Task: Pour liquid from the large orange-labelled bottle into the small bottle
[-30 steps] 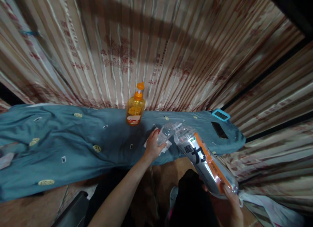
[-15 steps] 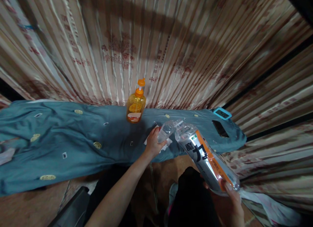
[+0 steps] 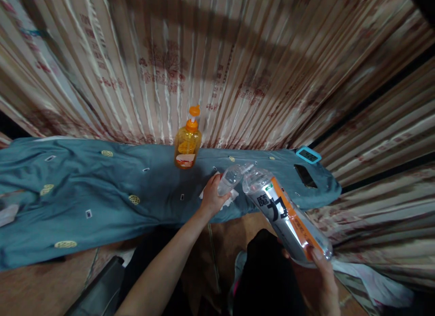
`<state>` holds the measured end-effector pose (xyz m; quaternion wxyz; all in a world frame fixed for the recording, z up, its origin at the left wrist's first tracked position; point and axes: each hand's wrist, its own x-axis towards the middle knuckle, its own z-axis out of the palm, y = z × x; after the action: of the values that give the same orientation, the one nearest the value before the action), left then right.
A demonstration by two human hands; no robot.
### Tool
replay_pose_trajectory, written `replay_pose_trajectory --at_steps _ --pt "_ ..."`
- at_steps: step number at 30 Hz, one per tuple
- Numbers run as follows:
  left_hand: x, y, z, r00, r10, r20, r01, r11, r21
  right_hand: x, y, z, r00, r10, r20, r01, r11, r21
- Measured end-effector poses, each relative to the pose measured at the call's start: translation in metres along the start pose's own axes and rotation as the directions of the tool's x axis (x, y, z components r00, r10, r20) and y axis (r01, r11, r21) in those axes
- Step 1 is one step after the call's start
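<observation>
My left hand [image 3: 211,197] grips a small clear plastic bottle [image 3: 229,179], tilted with its mouth toward the right, over the front edge of a table under a teal cloth [image 3: 112,198]. White tissue [image 3: 230,199] shows under that hand. My right hand [image 3: 322,275] holds the base of a large clear refill bottle [image 3: 286,218] with an orange, white and black label, tipped so its neck meets the small bottle's mouth. An orange pump bottle [image 3: 187,141] stands upright on the cloth behind them.
A black phone [image 3: 305,176] and a small blue-framed digital clock [image 3: 307,154] lie on the cloth's right end. A striped curtain [image 3: 217,66] hangs close behind the table. White cloth or plastic [image 3: 370,284] lies at the lower right.
Both hands and the two bottles keep the same pose, necks together. Only the view has shifted slightly.
</observation>
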<state>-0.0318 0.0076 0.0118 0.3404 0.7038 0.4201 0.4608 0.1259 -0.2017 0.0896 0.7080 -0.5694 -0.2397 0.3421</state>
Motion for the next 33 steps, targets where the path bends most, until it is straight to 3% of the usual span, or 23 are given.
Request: replay_pose_trajectory --at_steps 9,20,33 --pt "0.0 -0.003 0.001 1.0 0.0 0.002 0.0 0.999 0.033 0.006 0.006 -0.015 0.999 0.049 -0.013 -0.049 0.999 0.006" --pt "0.0 -0.002 0.001 0.999 0.031 0.014 -0.032 0.998 0.058 0.01 -0.003 -0.006 0.999 0.041 -0.004 -0.041 0.999 0.012" --pt "0.0 -0.003 0.001 0.999 0.03 0.019 -0.031 0.997 0.073 0.025 0.004 -0.028 0.997 0.05 0.063 -0.05 0.999 0.01"
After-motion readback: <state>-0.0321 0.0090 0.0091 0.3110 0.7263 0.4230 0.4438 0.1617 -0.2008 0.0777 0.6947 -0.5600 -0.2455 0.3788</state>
